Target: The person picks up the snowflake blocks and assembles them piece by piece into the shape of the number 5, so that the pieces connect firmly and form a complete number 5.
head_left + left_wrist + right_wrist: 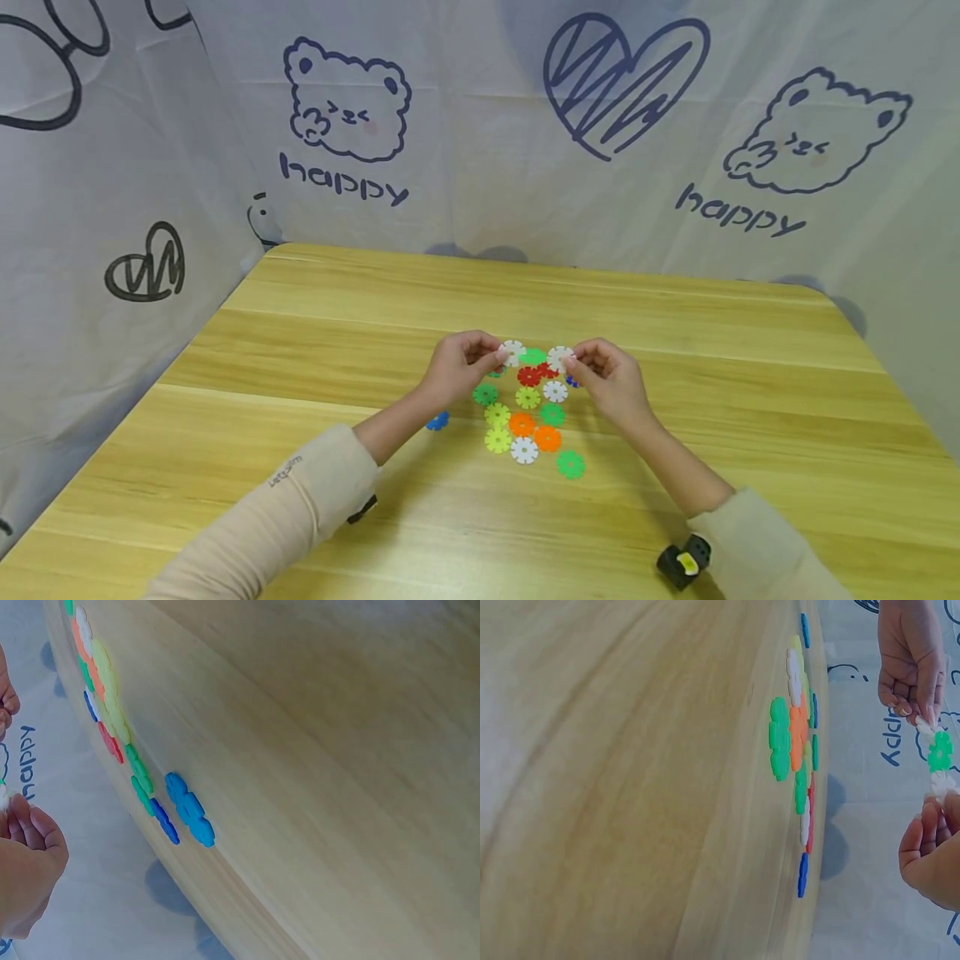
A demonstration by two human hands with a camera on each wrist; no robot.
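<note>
In the head view a short joined row of notched plastic snowflake discs is held above the table. A green disc (pixel 533 357) sits between a white disc (pixel 513 353) on the left and another white disc (pixel 559 358) on the right. My left hand (pixel 461 367) pinches the left white disc between thumb and fingers. The right one is pinched by my right hand (pixel 617 382). From the right wrist, the green middle disc (pixel 940 751) shows between both hands. In the left wrist view my left hand (pixel 30 874) appears at the edge, the row mostly cut off.
Below the hands lie several loose discs, among them a red disc (pixel 528 377), an orange disc (pixel 522 424), a white disc (pixel 524 450) and a green disc (pixel 571 465). A blue disc (pixel 437 421) lies apart at left. Printed cloth (pixel 480 183) hangs behind the wooden table (pixel 750 350).
</note>
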